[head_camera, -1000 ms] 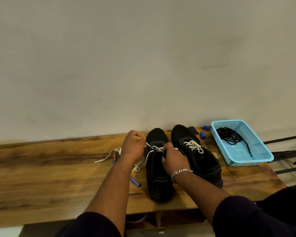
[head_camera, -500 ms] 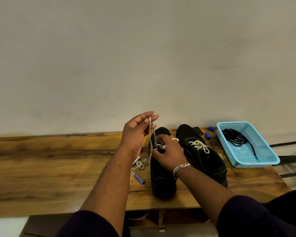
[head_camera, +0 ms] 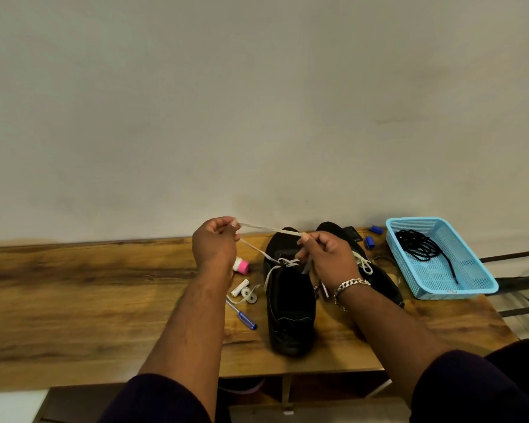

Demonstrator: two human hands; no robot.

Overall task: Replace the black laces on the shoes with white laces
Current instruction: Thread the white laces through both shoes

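Two black shoes stand side by side on the wooden table (head_camera: pixel 74 300). The left shoe (head_camera: pixel 290 315) has a white lace (head_camera: pixel 269 229) threaded through its upper eyelets. My left hand (head_camera: pixel 216 242) pinches one part of that lace above the table, left of the shoe. My right hand (head_camera: pixel 327 257) pinches the lace over the shoe's tongue, so a taut stretch runs between both hands. The right shoe (head_camera: pixel 382 279), laced in white, is partly hidden behind my right wrist. The black laces (head_camera: pixel 422 247) lie in a blue basket (head_camera: pixel 458 291).
Left of the shoes lie a pink-capped small bottle (head_camera: pixel 242 265), a white tube (head_camera: pixel 239 287), round metal pieces (head_camera: pixel 248 294) and a blue pen (head_camera: pixel 243 315). Blue caps (head_camera: pixel 369 242) and a dark object (head_camera: pixel 353 233) sit behind the right shoe. The wall is close behind.
My hands rose off the shoe and drew the white lace up and out. It went from upright in my left hand to stretched level between both hands.
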